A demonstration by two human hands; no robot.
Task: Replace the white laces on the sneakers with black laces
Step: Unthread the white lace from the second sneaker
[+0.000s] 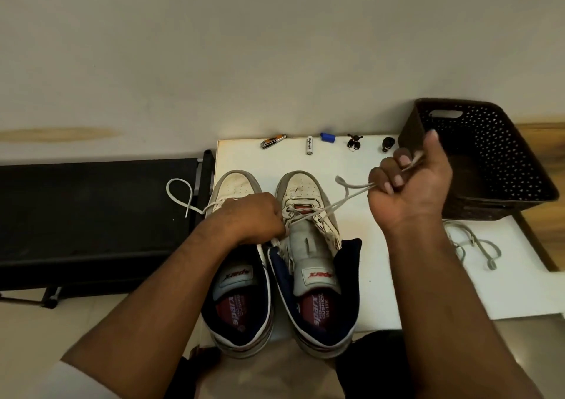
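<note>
From the head camera, two white sneakers sit side by side on a small white table point(382, 291), toes pointing away from the person. The left sneaker point(237, 291) is partly hidden under the left hand point(250, 215). That hand is curled at the edge of the right sneaker point(312, 261), right by the lowest lace holes, but I cannot tell if it is pinching the lace there or just pressing down.

The right hand point(409, 181) is lifted up above the table, to the right of the shoes. Its fingers are curled tight around a white lace point(336, 204) — the lace runs in a straight, tight line from the fist down to the holes of the right sneaker. A loose end curls out beside the fist. The tongue of that sneaker stands up with most holes bare.

Another loop of white lace point(180, 195) hangs off the left side of the table, over a black bench point(91, 215).

One more loose lace point(474, 245) lies in curls on the table's right side, near a dark basket point(495, 141) with little holes.

Along the far edge sit small things in a row — a lighter point(273, 141), a battery point(310, 145), a blue cap point(328, 138) and two tiny figures point(354, 142).
</note>
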